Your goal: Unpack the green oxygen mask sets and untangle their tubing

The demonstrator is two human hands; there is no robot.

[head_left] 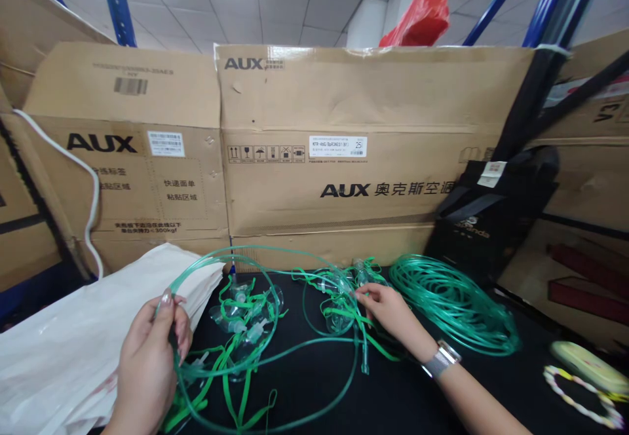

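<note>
My left hand (pixel 156 346) is closed around coiled green tubing (pixel 265 359), whose loops hang out over the table to the right. My right hand (pixel 388 310) pinches a strand of that tubing beside a group of clear oxygen masks (pixel 339 320) with bright green straps. Just below those fingers, a tube end with a connector (pixel 364 364) dangles. Seen partly through the held loops, more clear masks (pixel 240 314) lie with their green straps tangled. Right of my right hand rests a large separate coil of green tubing (pixel 449 304).
White plastic sheeting (pixel 93 337) covers the table's left side. AUX cardboard boxes (pixel 344 107) form a wall behind. A black bag (pixel 472 219) leans at the back right. A beaded bracelet (pixel 580 405) and a yellow-green case (pixel 587 364) lie at the right edge.
</note>
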